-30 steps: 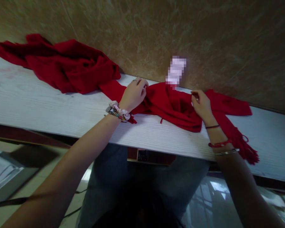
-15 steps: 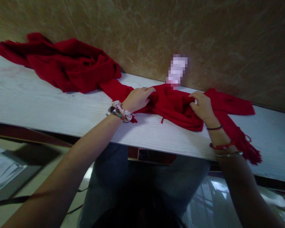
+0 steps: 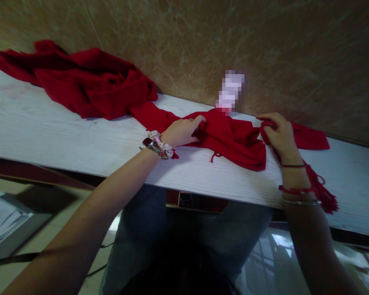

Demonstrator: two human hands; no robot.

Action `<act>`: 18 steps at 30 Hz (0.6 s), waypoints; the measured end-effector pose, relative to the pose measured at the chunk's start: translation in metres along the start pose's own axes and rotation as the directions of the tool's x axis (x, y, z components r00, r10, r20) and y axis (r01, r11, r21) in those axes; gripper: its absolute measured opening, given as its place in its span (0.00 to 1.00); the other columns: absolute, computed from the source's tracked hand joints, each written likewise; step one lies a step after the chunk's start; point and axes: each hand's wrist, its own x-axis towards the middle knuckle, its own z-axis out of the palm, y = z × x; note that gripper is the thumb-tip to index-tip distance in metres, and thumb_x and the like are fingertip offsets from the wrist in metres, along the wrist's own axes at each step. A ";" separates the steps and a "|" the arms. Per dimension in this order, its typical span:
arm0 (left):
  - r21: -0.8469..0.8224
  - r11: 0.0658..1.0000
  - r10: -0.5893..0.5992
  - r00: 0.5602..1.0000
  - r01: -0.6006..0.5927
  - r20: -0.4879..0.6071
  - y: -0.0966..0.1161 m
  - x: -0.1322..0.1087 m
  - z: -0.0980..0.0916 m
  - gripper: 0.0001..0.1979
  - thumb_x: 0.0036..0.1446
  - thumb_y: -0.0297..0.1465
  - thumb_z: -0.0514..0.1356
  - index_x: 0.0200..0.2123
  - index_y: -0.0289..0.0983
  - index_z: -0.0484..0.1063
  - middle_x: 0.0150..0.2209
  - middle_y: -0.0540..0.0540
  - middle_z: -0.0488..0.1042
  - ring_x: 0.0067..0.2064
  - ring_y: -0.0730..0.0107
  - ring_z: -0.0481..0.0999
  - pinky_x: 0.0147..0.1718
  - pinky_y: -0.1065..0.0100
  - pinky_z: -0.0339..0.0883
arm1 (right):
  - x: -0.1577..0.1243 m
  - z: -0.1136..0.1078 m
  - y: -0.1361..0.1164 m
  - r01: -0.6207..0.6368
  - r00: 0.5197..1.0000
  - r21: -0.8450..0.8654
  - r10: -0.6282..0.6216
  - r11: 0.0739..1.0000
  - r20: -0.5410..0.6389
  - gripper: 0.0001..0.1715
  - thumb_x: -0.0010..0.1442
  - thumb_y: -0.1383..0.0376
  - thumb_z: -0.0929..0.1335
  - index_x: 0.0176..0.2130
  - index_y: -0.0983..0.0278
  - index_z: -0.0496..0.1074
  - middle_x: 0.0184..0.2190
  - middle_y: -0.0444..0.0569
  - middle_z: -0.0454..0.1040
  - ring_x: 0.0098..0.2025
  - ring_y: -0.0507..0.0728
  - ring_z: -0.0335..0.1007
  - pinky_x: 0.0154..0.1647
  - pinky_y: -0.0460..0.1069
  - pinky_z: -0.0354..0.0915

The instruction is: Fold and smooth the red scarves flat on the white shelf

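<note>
A bunched red fabric piece [image 3: 230,137] lies on a white wood-grain board in front of me. My left hand [image 3: 184,130] rests on its left part, thumb and forefinger apart. To the right, my right hand [image 3: 276,133] reaches over another part of the red fabric, forefinger stretched out and thumb apart from it; its other fingers are partly hidden. Beneath and beyond that hand are a flat red strip [image 3: 310,137] and a red tassel fringe [image 3: 324,194]. A blurred-out pale tag [image 3: 230,90] stands at the fabric's back edge.
A larger crumpled red cloth heap [image 3: 92,86] lies on the left of the white board [image 3: 64,139]. A brown marbled wall [image 3: 172,45] rises along the back. Below the board at left stands a grey bin of papers [image 3: 6,221], with dark cables near it.
My right hand has let go of the fabric's right edge and moved right, over the neighbouring red strip. My left hand has shifted slightly right, its thumb now spread from the forefinger.
</note>
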 end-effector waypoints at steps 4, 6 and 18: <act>0.041 0.999 -0.004 1.000 0.004 0.006 0.001 0.000 0.001 0.22 0.54 0.26 0.56 0.52 0.36 0.57 0.35 0.46 0.74 0.36 0.67 0.74 0.31 0.72 0.61 | -0.004 0.018 -0.004 0.124 0.961 -0.005 -0.119 0.992 0.248 0.10 0.50 0.67 0.65 0.34 0.62 0.74 0.38 0.52 0.71 0.42 0.61 0.67 0.47 0.59 0.64; 0.061 0.998 0.002 1.000 -0.002 -0.006 0.002 0.000 0.002 0.20 0.55 0.24 0.54 0.51 0.35 0.57 0.34 0.46 0.74 0.36 0.67 0.74 0.31 0.71 0.61 | -0.005 0.026 -0.003 0.142 0.939 -0.038 -0.122 0.989 0.320 0.08 0.49 0.69 0.65 0.30 0.62 0.73 0.36 0.51 0.70 0.41 0.60 0.67 0.46 0.58 0.64; -0.193 0.974 -0.210 0.775 0.115 -0.596 -0.033 0.001 -0.018 0.11 0.57 0.23 0.51 0.43 0.39 0.60 0.36 0.48 0.69 0.37 0.70 0.68 0.37 0.66 0.63 | 0.005 0.002 0.025 -0.359 0.886 -0.010 0.337 0.933 -0.317 0.06 0.49 0.67 0.63 0.28 0.60 0.69 0.29 0.50 0.70 0.36 0.60 0.66 0.42 0.59 0.64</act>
